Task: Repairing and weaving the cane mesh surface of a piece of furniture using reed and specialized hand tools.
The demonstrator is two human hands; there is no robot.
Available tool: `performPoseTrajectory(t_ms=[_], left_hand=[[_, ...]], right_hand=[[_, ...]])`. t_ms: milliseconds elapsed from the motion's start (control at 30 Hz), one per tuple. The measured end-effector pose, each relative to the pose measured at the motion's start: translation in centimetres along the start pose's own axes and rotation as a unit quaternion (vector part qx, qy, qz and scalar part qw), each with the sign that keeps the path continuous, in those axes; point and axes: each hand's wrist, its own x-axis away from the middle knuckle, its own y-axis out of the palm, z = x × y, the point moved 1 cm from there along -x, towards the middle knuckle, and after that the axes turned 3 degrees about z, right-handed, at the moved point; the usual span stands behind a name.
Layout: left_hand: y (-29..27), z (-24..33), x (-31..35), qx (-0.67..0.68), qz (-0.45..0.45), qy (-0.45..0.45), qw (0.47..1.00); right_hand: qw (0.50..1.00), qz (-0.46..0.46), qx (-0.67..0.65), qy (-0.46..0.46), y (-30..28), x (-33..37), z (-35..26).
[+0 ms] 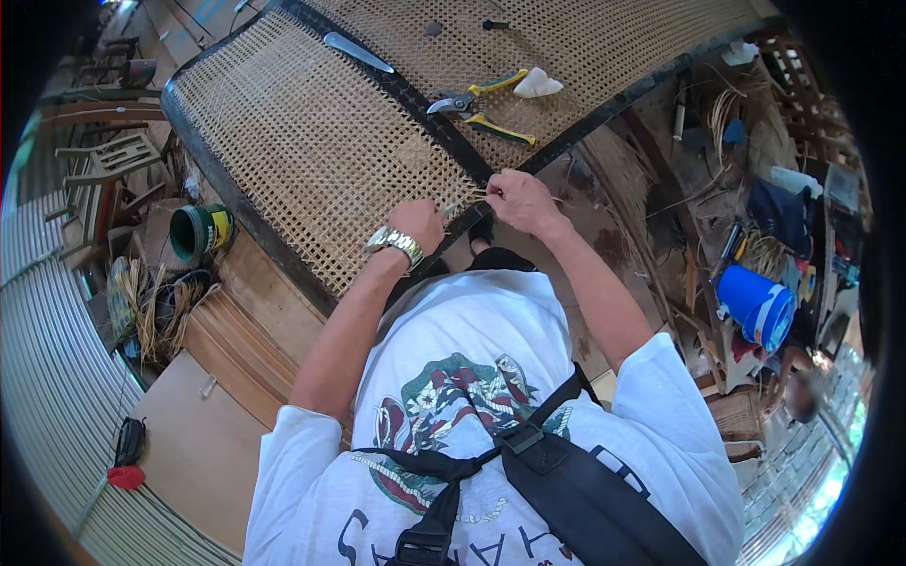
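A woven cane panel (pixel 311 141) in a dark frame lies in front of me. At its near right corner, my right hand (pixel 522 200) is pinched on a thin pale cane strand (pixel 479 194). Close by on the left, my left hand (pixel 417 224), with a metal watch on its wrist, is closed over the near edge of the weave. A small pale tip shows beside its fingers; what it grips is too small to make out. Yellow-handled pruning shears (pixel 477 104) rest spread on the panel beyond my hands. Farther off, a knife blade (pixel 359 52) lies along the dark middle bar.
A crumpled white cloth (pixel 538 83) and a small dark tool (pixel 494 24) lie on the panel. To the left are a green bucket (pixel 196 232), wooden chair frames (pixel 115 158) and planks (pixel 231 344). A blue bucket (pixel 755 304) stands at right among clutter.
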Motion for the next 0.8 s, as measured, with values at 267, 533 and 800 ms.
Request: performPoseTrajectory(t_ms=[267,533,800], left_hand=[[0.7,0.5,-0.7,-0.011,-0.045,-0.041,0.998],[1.0,1.7,-1.5,0.051,-0.137,-0.121,0.982],[2.5,1.5,1.3,-0.014,0.054,-0.069,0.996]], right_hand=[[0.999,0.028,-0.033,-0.031,0.7,-0.1,0.0],[0.996,0.004,-0.004,-0.084,0.6,-1.6,0.0],[0.988,0.003,0.002,-0.153,0.9,-2.6,0.9]])
